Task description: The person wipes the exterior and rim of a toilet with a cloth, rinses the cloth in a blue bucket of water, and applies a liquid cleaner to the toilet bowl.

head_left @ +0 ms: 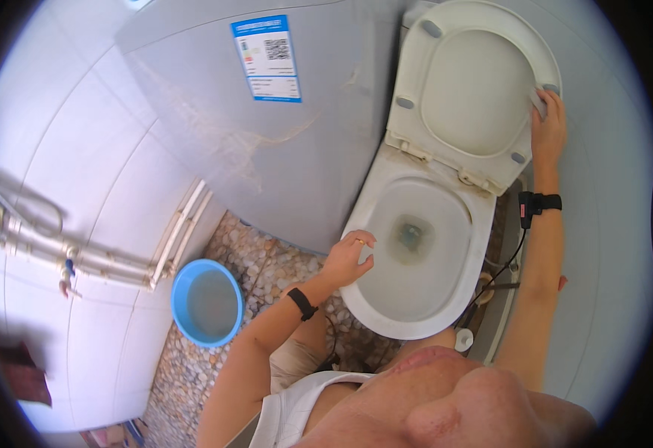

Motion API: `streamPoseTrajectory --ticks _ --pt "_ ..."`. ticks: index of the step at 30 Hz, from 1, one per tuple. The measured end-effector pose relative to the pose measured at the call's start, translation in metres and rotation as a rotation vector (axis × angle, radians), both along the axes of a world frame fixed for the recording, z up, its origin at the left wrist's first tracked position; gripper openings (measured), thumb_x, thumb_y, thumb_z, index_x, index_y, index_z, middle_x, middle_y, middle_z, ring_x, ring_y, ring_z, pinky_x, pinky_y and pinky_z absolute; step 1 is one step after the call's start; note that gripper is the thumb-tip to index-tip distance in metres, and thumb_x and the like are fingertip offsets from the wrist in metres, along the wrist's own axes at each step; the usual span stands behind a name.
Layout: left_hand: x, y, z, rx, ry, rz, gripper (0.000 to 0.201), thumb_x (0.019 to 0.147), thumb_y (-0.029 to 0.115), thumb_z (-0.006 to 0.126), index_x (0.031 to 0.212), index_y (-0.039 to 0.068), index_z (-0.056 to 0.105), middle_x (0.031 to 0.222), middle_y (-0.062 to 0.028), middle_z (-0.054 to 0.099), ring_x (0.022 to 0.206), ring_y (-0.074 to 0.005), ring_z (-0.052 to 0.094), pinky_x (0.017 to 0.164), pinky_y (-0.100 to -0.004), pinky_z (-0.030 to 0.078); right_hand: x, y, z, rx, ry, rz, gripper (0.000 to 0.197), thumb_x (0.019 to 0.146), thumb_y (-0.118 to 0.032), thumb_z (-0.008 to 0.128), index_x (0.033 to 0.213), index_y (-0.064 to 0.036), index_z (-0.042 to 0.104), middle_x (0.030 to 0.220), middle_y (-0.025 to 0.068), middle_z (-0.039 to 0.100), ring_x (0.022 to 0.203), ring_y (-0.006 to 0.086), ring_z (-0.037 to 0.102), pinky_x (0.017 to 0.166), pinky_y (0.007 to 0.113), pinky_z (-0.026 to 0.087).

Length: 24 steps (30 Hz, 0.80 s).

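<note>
My right hand (549, 127) is at the right edge of the raised toilet seat (410, 81). Between its fingers is a small whitish piece (538, 103), like a folded wipe, pressed to the seat's edge. Through the ring of the seat, the inside of the lid (477, 89) shows. Over the left rim of the toilet bowl (408, 328), my left hand (349, 259) hangs with curved fingers and the thumb apart, holding nothing. Dark stains mark the hinge area, and some water lies at the bottom of the bowl.
A grey appliance (319, 164) with a label and torn plastic film stands close left of the toilet. On the pebble-patterned floor (184, 366) sits a blue bucket (177, 299). White pipes with a tap (67, 276) run along the left tiled wall. A small white cup-like thing (464, 340) is beside the toilet's base.
</note>
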State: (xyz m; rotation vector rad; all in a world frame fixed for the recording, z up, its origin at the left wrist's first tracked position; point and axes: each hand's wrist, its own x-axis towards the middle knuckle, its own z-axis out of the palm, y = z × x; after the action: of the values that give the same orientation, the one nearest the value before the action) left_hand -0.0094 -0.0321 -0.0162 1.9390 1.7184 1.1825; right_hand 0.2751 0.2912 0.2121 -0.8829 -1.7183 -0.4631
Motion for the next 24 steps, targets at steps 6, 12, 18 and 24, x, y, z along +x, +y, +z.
streamPoseTrajectory --ticks 6,12,18,24 --pt "0.001 -0.003 -0.003 0.017 -0.06 -0.056 0.023 0.079 0.007 0.066 0.098 0.009 0.052 0.107 -0.0064 0.058 0.1 -0.0283 0.059 0.083 -0.0375 0.05 0.023 -0.006 -0.075 -0.104 -0.021 -0.091 0.032 0.082 -0.006 0.067 0.113 -0.0095 0.066 0.109 0.0104 0.067 0.1 0.0295 0.064 0.086 0.039 0.051" --pt "0.001 0.026 0.01 0.024 0.027 -0.087 0.028 0.079 0.009 0.069 0.103 0.008 0.055 0.113 -0.0084 0.059 0.103 -0.0302 0.058 0.088 -0.0384 0.049 0.053 0.013 -0.055 -0.219 -0.311 -0.154 0.026 0.083 -0.018 0.069 0.108 -0.0108 0.069 0.106 0.0122 0.067 0.094 0.0336 0.063 0.08 0.041 0.052" --pt "0.014 0.052 0.008 0.113 0.078 -0.121 0.032 0.079 0.01 0.072 0.105 0.006 0.053 0.116 -0.013 0.058 0.111 -0.0324 0.055 0.093 -0.0391 0.047 0.022 0.012 -0.011 -0.071 0.031 -0.137 0.023 0.085 -0.014 0.065 0.108 -0.0119 0.068 0.106 0.0073 0.065 0.086 0.0298 0.065 0.075 0.038 0.053" --pt "0.013 0.048 0.001 0.059 0.098 -0.152 0.032 0.08 0.01 0.072 0.105 0.006 0.051 0.119 -0.0135 0.058 0.112 -0.0326 0.055 0.093 -0.0389 0.048 0.069 -0.003 -0.088 -0.195 -0.444 -0.112 0.021 0.082 -0.014 0.067 0.103 -0.0178 0.071 0.103 0.0028 0.065 0.079 0.0281 0.064 0.068 0.039 0.053"
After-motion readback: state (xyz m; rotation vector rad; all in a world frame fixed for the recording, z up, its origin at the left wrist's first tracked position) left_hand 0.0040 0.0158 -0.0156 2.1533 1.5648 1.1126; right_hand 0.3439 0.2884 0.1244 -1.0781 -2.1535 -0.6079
